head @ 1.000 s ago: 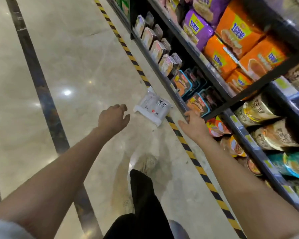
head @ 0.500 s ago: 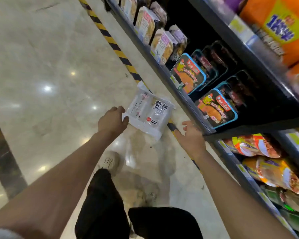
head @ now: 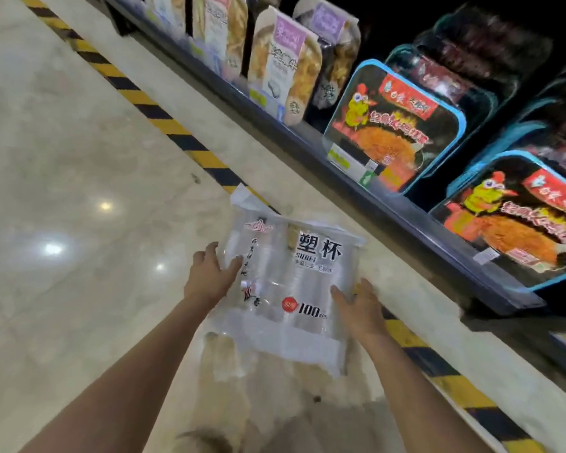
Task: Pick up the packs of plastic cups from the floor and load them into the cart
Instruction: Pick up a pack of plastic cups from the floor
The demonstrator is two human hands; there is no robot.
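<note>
A clear pack of plastic cups (head: 288,282), printed with black characters and "100 pcs", lies low over the marble floor beside the yellow-black tape line. My left hand (head: 209,276) grips its left edge, thumb laid over the top. On the right edge my right hand (head: 361,305) holds the pack with the thumb on top and the fingers behind. Whether the pack still touches the floor I cannot tell. No cart is in view.
A dark store shelf (head: 389,197) runs diagonally along the right, filled with blue-rimmed noodle trays (head: 392,125) and pale boxed meals (head: 285,70). Yellow-black hazard tape (head: 151,109) marks the floor along it. Glossy marble floor (head: 62,191) spreads to the left.
I have bent down much closer to the pack. Both hands have moved forward from short of the pack onto its two side edges and taken hold of it.
</note>
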